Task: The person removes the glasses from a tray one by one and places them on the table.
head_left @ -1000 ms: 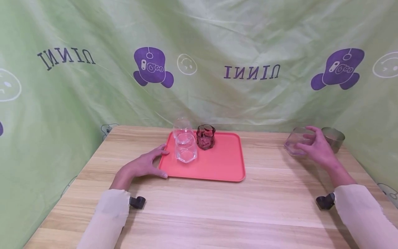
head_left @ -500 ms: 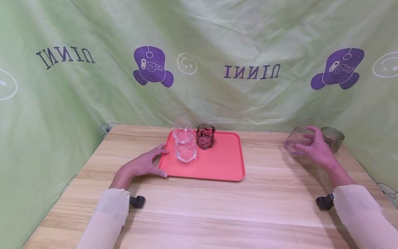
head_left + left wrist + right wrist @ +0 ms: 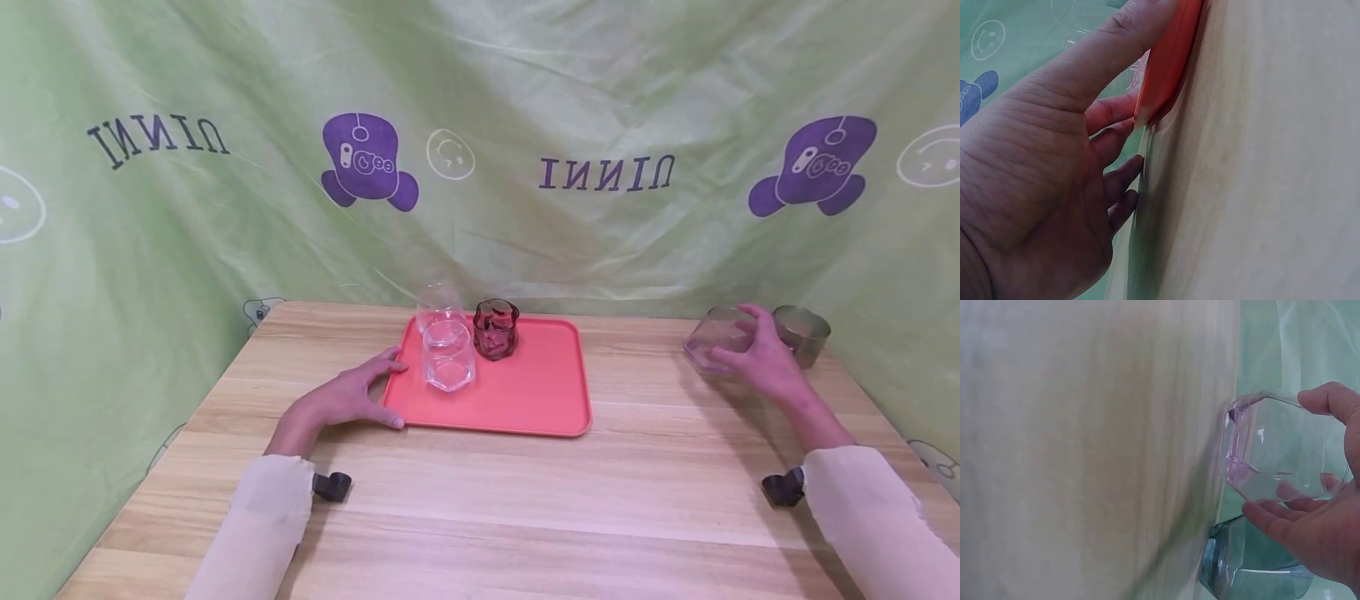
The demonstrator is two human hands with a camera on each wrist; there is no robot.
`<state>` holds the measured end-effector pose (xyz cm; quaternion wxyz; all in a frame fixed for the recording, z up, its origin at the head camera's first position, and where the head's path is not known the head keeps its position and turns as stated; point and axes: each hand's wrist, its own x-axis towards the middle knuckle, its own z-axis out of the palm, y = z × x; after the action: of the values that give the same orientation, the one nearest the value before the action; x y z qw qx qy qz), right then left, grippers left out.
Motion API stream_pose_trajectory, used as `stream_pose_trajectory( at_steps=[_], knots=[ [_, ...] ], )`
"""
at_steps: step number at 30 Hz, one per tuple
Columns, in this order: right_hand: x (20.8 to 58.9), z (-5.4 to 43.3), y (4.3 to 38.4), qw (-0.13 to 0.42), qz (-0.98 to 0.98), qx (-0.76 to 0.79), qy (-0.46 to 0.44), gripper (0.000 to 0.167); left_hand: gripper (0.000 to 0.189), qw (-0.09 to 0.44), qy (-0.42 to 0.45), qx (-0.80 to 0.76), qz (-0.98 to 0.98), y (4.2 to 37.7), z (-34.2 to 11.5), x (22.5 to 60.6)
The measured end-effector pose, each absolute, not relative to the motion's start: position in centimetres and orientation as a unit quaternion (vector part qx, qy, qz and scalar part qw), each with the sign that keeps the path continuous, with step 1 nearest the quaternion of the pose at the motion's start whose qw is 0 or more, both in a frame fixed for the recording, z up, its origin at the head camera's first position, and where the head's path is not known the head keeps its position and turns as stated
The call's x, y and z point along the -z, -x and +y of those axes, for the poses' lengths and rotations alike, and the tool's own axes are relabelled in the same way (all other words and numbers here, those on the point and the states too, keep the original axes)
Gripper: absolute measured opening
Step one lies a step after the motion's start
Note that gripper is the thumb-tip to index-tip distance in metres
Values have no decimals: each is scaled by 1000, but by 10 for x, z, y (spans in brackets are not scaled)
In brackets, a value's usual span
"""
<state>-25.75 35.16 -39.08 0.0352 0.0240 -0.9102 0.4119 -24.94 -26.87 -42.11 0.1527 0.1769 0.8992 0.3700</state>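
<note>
My left hand (image 3: 345, 397) rests at the left side of a red tray (image 3: 525, 408), thumb and fingers spread and touching its rim. In the left wrist view the thumb lies along the tray's edge (image 3: 1169, 69), with the fingers loosely bent below. My right hand (image 3: 767, 354) grips a clear angular drinking glass (image 3: 708, 343) at the table's far right. The right wrist view has the thumb on one side of this pink-tinted glass (image 3: 1279, 440) and the fingers on the other. Just right of it stands a grey-green glass (image 3: 806, 333), partly behind the hand.
Two clear glasses (image 3: 450, 367) stand at the tray's left, one behind the other. A dark purple wavy glass (image 3: 496, 331) stands near the tray's back edge. Bare wooden tabletop (image 3: 525, 500) lies in front, and a green curtain (image 3: 480, 233) hangs along the table's back.
</note>
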Motion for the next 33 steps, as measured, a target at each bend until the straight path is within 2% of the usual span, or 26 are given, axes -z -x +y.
stream_pose_trajectory(
  at_steps=[5, 10, 25, 33],
  knots=[
    [394, 350, 258, 54, -916, -396, -21, 107, 102, 155, -177, -369, 899, 249, -268, 422],
    [394, 346, 260, 97, -921, -376, -23, 109, 103, 153, -178, -369, 899, 250, -268, 421],
    [381, 319, 259, 212, -918, -330, -58, 97, 104, 152, -184, -361, 902, 251, -270, 421],
    [376, 297, 258, 212, -911, -345, -77, 90, 105, 153, -182, -360, 902, 252, -270, 421]
  ],
)
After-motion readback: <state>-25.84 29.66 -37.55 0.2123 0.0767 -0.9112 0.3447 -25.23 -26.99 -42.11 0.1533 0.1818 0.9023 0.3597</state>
